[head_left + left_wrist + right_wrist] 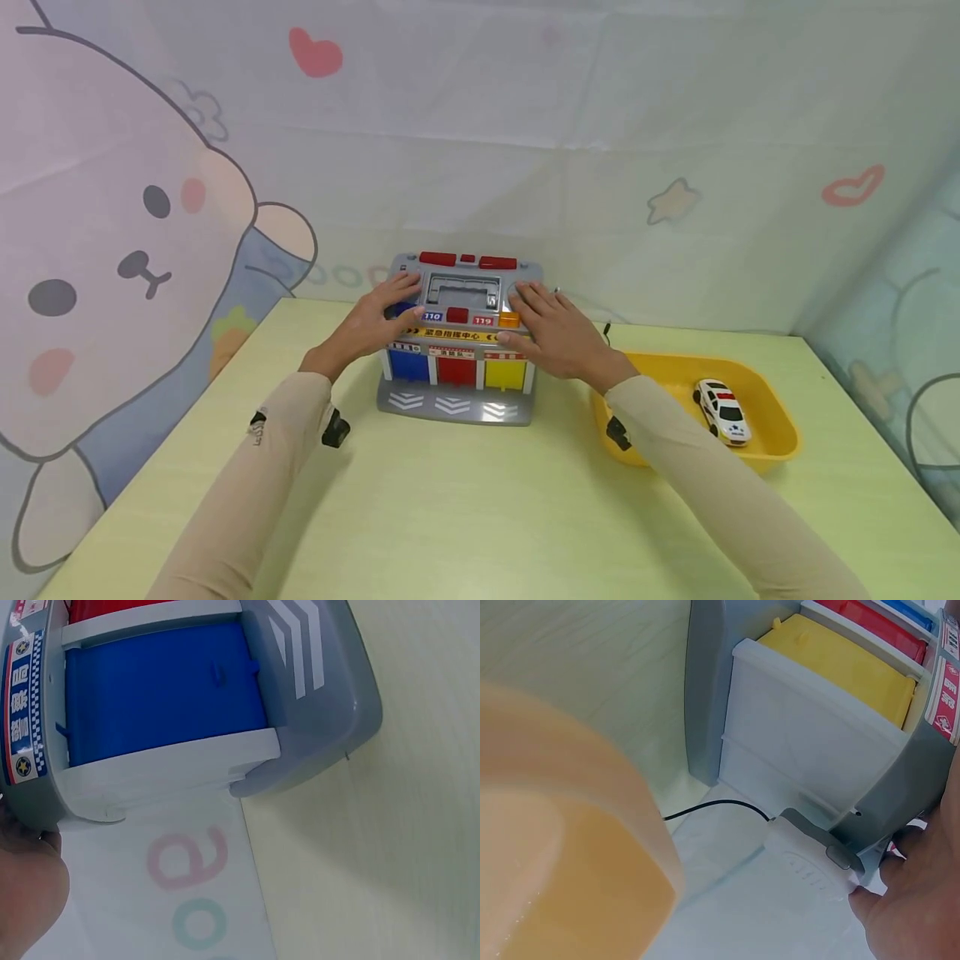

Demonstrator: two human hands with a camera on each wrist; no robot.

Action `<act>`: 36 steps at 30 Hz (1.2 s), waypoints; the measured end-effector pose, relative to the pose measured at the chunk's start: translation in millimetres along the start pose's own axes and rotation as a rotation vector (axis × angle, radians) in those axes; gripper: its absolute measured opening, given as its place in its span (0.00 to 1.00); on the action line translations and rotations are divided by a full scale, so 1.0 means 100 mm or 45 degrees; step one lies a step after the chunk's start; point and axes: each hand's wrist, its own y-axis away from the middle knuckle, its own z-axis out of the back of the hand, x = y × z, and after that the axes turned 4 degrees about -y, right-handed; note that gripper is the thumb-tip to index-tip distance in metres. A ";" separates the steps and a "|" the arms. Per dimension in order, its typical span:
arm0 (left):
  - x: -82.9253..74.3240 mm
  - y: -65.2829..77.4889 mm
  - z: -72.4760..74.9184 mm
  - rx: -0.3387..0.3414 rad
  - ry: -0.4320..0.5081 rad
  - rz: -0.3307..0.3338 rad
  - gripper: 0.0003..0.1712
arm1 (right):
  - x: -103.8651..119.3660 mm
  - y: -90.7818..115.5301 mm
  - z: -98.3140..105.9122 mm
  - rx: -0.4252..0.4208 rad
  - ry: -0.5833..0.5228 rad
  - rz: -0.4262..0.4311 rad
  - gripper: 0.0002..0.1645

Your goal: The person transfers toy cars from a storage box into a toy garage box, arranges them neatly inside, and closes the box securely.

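Observation:
A grey toy emergency station (455,406) stands at the back of the table, with blue, red and yellow garage doors and a grey carry handle on top. On its upper left corner rests my left hand (372,319), fingers extended and thumb toward the front. My right hand (558,333) lies on the upper right side, its fingers fairly straight across the top. The left wrist view shows the blue door (165,694) closed. In the right wrist view, the yellow door (847,664) is closed, and a white-and-grey piece (810,855) with a black cord is beside the station.
A yellow bin (783,437) sits on the right of the table, partly under my right forearm. Inside it lies a white toy police car (723,412) with a red roof light. A printed cloth backdrop (480,167) hangs directly behind the station.

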 end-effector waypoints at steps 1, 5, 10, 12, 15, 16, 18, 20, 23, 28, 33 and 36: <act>0.00 -0.01 0.00 -0.001 0.012 0.007 0.35 | 0.00 0.00 0.00 -0.001 -0.003 0.002 0.48; 0.00 -0.03 0.02 -0.007 0.056 0.009 0.32 | -0.02 0.02 -0.01 -0.005 -0.009 -0.002 0.48; -0.04 -0.06 0.04 0.002 0.068 0.004 0.31 | -0.04 0.02 0.00 -0.019 -0.016 -0.005 0.48; -0.04 -0.07 0.05 0.007 0.046 0.001 0.31 | -0.04 0.03 0.00 -0.023 -0.025 -0.004 0.48; -0.03 -0.08 0.07 0.025 -0.050 -0.014 0.31 | -0.02 0.04 0.00 -0.020 -0.032 -0.005 0.48; -0.03 -0.09 0.07 0.030 -0.098 -0.023 0.31 | -0.02 0.04 0.00 -0.017 -0.035 -0.007 0.48; -0.01 -0.09 0.08 0.040 -0.208 -0.035 0.31 | 0.00 0.05 0.00 -0.008 -0.036 -0.009 0.48; 0.01 -0.10 0.09 0.050 -0.298 -0.045 0.32 | 0.01 0.06 0.00 -0.003 -0.029 -0.010 0.48; 0.03 -0.10 0.11 0.061 -0.366 -0.054 0.33 | 0.02 0.07 0.00 0.001 -0.023 -0.015 0.48; 0.05 -0.11 0.11 0.071 -0.399 -0.081 0.33 | 0.01 0.07 0.04 -0.004 -0.016 -0.017 0.48; 0.05 -0.12 0.10 0.079 -0.388 -0.096 0.31 | 0.00 0.07 0.04 -0.014 -0.022 -0.016 0.48; 0.06 -0.12 0.08 0.091 -0.355 -0.089 0.30 | -0.01 0.08 0.03 -0.016 -0.021 -0.008 0.48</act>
